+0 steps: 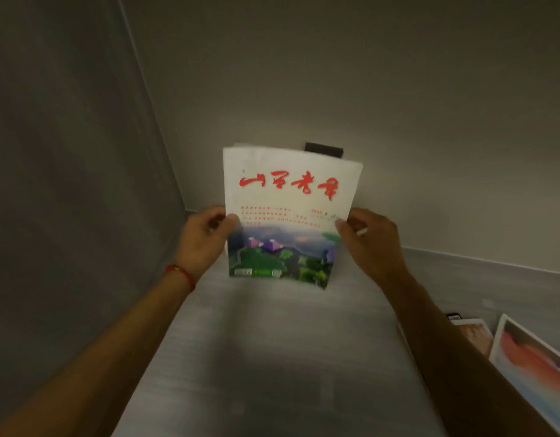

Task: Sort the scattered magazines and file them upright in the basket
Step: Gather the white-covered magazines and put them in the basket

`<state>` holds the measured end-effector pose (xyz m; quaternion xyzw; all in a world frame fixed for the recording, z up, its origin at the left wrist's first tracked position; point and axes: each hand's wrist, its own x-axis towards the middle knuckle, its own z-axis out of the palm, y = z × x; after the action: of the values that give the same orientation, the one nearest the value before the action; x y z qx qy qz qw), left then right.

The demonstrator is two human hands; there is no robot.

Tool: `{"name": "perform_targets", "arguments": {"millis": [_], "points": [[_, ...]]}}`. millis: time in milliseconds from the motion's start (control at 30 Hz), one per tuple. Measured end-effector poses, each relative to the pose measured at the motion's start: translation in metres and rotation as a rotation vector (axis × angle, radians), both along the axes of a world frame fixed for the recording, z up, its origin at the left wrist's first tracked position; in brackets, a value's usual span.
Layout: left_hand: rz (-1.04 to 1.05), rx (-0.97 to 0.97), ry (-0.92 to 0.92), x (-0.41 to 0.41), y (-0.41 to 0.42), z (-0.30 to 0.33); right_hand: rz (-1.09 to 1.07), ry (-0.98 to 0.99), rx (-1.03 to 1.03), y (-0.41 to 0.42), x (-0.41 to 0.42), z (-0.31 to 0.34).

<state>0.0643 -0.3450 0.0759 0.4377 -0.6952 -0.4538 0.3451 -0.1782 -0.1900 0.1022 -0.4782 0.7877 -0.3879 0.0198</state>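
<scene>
I hold a magazine (288, 212) upright in front of me, above the grey surface (256, 342). Its cover is white with large red brush characters on top and a green landscape picture below. My left hand (204, 239) pinches its left edge, thumb on the cover. My right hand (371, 244) pinches its right edge in the same way. Another magazine (534, 364) with a red and white cover lies at the lower right, and a further one (472, 335) lies behind it, partly hidden by my right forearm. No basket is in view.
A grey wall panel (76, 184) rises close on the left and a pale wall (398, 105) stands behind. A small dark block (324, 149) sits on the wall just above the held magazine. A red string circles my left wrist (181, 274).
</scene>
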Motion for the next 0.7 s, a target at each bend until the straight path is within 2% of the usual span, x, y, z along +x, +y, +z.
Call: {"name": "perform_targets", "arguments": {"millis": [67,200,367,467,700], "points": [[-0.011,-0.085,-0.052,-0.003,-0.03,0.011,-0.024,0.016,-0.027,-0.023,-0.002,0.017],[0.013,-0.048,-0.045,-0.015,-0.08,0.011,-0.062,0.023,0.005,-0.064,-0.009,0.025],[0.066,0.146,-0.048,-0.029,-0.119,-0.02,-0.067,-0.04,0.133,-0.1,-0.013,-0.003],[0.057,0.279,-0.049,-0.035,-0.125,-0.044,-0.094,-0.151,0.196,-0.109,-0.014,-0.024],[0.09,0.372,-0.059,-0.044,-0.122,-0.073,-0.179,-0.352,0.281,-0.117,-0.005,-0.064]]}}
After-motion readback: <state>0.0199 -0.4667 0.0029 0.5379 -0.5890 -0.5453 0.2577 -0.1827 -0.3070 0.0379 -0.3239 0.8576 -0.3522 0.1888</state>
